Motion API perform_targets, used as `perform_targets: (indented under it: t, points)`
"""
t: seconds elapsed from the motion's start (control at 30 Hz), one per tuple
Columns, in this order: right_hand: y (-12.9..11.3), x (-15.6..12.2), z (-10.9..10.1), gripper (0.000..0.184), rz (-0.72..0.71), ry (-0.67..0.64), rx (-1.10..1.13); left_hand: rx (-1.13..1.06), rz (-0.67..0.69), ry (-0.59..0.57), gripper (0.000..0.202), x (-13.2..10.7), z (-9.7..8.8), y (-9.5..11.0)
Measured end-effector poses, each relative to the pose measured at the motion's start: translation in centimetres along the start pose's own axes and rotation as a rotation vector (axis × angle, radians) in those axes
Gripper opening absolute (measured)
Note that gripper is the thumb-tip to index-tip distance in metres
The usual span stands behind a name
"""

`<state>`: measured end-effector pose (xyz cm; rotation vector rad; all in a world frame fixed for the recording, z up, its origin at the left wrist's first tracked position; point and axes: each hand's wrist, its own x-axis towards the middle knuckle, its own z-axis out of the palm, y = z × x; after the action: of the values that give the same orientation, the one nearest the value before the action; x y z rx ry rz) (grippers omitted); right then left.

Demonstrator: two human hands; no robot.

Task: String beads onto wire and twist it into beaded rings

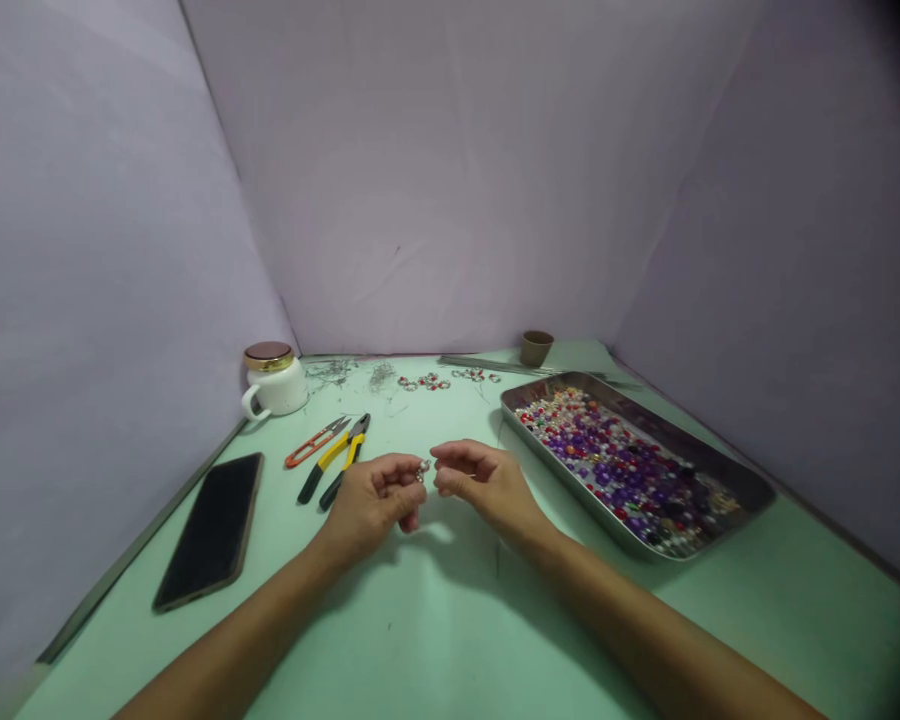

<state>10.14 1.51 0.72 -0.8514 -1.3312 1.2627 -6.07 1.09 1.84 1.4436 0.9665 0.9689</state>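
My left hand [375, 497] and my right hand [480, 480] meet just above the middle of a pale green table [435, 620]. Both are curled into pinches around a tiny cluster of beads [423, 467] held between the fingertips. Whether a wire runs through the beads is too small to tell. A steel tray [742, 480] full of purple, red and white beads lies right of my right hand. Yellow-handled pliers [337, 462] and orange snips [315, 442] lie just left of my left hand.
A black phone [211, 528] lies face down at the left edge. A white lidded mug [274, 381] stands at the back left, a small brown cup [535, 347] at the back. Finished bead pieces [435, 381] and thin wires [330, 372] lie along the back. Lilac walls enclose the table.
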Motion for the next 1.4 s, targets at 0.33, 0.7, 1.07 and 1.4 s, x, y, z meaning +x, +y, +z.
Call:
perform_targets:
  t: [0.33, 0.7, 1.07, 1.4]
  points:
    - [-0.1, -0.2, 0.7, 0.018, -0.011, 0.055, -0.060, -0.399, -0.181, -0.136, 0.024, -0.1, 0.1, 0.3]
    - [-0.7, -0.6, 1.3, 0.020, 0.189, 0.107, 0.094, -0.216, -0.146, 0.109, 0.020, -0.1, 0.8, 0.1]
    - [-0.6, -0.7, 1.6, 0.025, 0.222, 0.112, 0.229, -0.135, -0.044, 0.189, 0.013, -0.1, 0.8, -0.2]
    - [-0.9, -0.7, 1.4, 0.028, 0.276, 0.124, 0.195, -0.108, 0.014, 0.173, 0.010, -0.1, 0.8, -0.6]
